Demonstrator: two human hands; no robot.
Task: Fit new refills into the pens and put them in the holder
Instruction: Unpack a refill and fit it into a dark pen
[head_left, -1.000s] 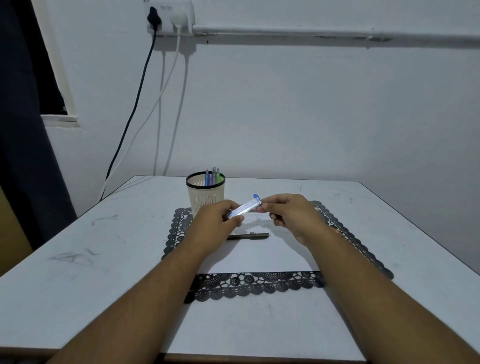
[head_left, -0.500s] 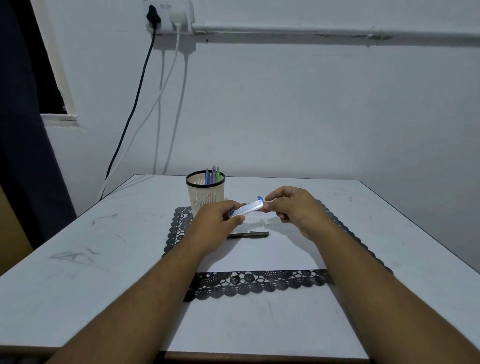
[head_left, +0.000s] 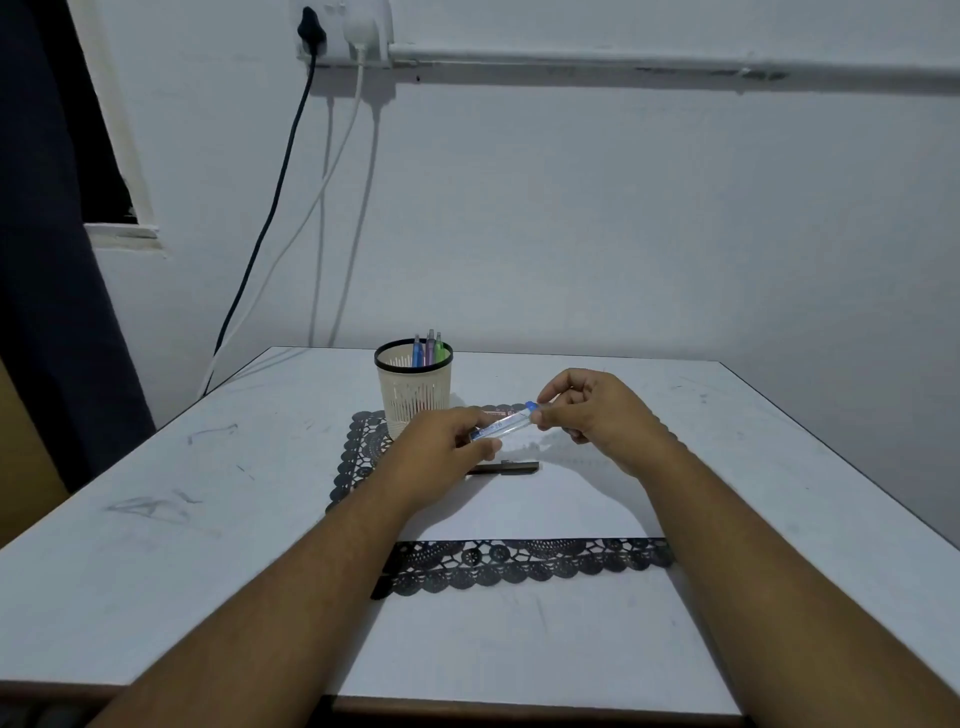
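A clear pen (head_left: 501, 425) with a blue end is held level above the mat between both hands. My left hand (head_left: 444, 447) pinches its near end. My right hand (head_left: 597, 410) grips the blue far end with fingertips. A dark pen part (head_left: 506, 468) lies flat on the white mat under my hands. The cream mesh holder (head_left: 414, 395) with a black rim stands behind my left hand, and three coloured pens (head_left: 429, 349) stick up from it.
A white mat with a black lace border (head_left: 519, 564) lies on the white table (head_left: 156, 519). The wall stands close behind the table. Black and white cables (head_left: 291, 171) hang from a socket at the upper left.
Both hands have stayed over the mat with the pen. My right hand has shifted slightly up and its fingers have re-gripped the blue end.
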